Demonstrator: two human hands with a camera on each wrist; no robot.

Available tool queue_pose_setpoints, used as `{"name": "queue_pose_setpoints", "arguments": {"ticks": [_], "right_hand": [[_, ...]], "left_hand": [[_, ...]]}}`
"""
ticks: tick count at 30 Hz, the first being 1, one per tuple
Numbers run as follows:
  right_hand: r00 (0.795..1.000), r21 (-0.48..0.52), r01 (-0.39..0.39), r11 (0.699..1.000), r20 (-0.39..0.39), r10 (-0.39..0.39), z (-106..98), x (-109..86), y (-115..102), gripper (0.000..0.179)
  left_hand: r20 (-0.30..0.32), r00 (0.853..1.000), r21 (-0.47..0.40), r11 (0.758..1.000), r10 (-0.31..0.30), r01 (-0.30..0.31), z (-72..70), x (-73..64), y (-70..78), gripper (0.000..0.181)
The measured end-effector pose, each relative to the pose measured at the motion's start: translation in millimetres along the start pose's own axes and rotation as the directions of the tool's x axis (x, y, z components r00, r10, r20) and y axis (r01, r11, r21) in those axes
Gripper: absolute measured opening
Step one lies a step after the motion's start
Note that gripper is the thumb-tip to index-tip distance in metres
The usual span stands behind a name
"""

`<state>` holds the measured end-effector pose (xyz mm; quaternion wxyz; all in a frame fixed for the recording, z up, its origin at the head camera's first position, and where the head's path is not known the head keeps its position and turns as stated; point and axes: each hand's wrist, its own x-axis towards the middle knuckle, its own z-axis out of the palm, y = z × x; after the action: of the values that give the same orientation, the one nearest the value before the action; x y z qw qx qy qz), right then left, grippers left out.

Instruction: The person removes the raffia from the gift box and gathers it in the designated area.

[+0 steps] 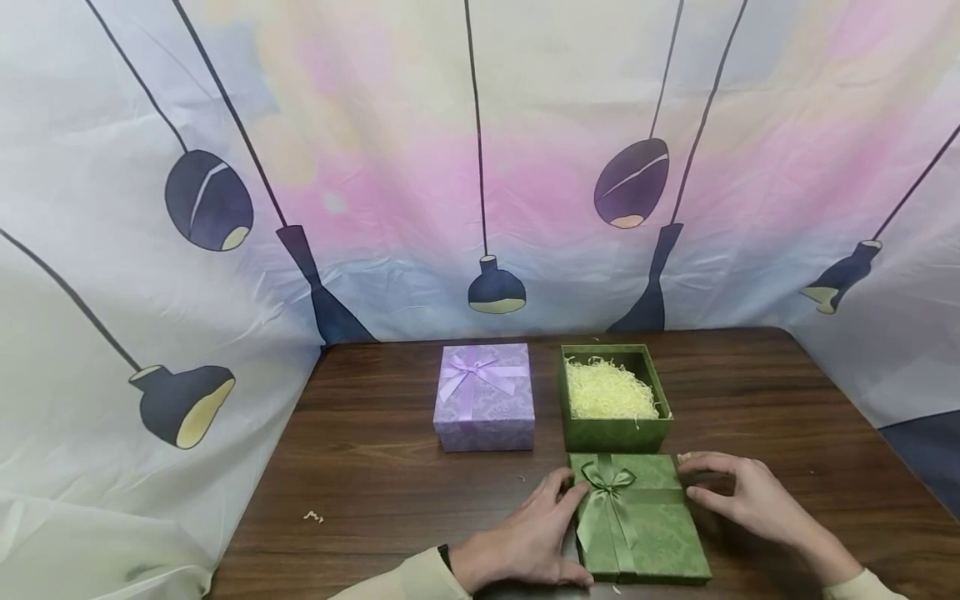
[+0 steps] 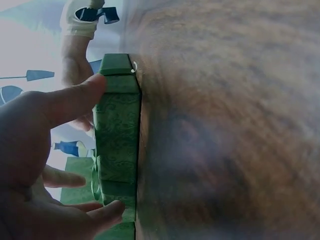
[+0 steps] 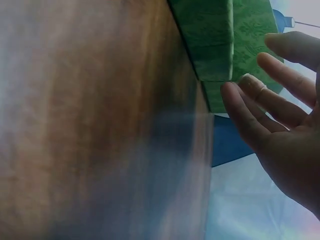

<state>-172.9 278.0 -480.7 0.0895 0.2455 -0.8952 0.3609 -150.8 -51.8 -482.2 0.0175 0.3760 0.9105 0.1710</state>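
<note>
A green box lid with a satin bow lies flat on the table, bow side up. My left hand rests along its left edge, fingers spread, the thumb at the near corner. Seen from the left wrist, the thumb and fingertips are right at the lid's side. My right hand is beside the lid's far right corner, fingers loosely extended close to the edge. Just beyond the lid stands the matching green box, uncovered and filled with pale yellow shredded paper.
A closed lilac gift box with a ribbon bow stands left of the green box. Stray paper shreds lie on the brown wooden table. Behind it hangs a cloth backdrop printed with lamps.
</note>
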Motion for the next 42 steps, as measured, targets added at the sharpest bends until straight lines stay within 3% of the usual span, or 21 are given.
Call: {"name": "queue_pose_setpoints", "arguments": {"ticks": [6, 12, 20, 31, 42], "right_hand": [[1.000, 0.012, -0.007, 1.000, -0.023, 0.007, -5, 7.0, -4, 0.028], [0.998, -0.003, 0.012, 1.000, -0.066, -0.012, -9, 14.7, -6, 0.031], [0.994, -0.023, -0.039, 0.999, -0.101, 0.037, -17, 25.0, -5, 0.031], [0.991, -0.019, -0.044, 0.999, -0.127, 0.041, -24, 39.4, -3, 0.030], [0.987, 0.002, -0.048, 0.999, -0.153, 0.048, -26, 51.2, -2, 0.031]], "left_hand": [[-0.061, 0.998, -0.012, 0.999, 0.033, -0.034, -5.7, 1.0, -2.1, 0.096], [-0.146, 0.983, 0.014, 0.993, 0.114, -0.113, -11.4, 3.5, -5.8, 0.085], [-0.178, 0.973, 0.016, 0.989, 0.147, -0.147, -23.2, 6.5, -9.2, 0.071], [-0.207, 0.967, 0.052, 0.989, 0.149, -0.141, -39.0, 14.7, -13.3, 0.068], [-0.260, 0.956, 0.078, 0.990, 0.138, -0.121, -60.9, 31.4, -18.1, 0.072]]}}
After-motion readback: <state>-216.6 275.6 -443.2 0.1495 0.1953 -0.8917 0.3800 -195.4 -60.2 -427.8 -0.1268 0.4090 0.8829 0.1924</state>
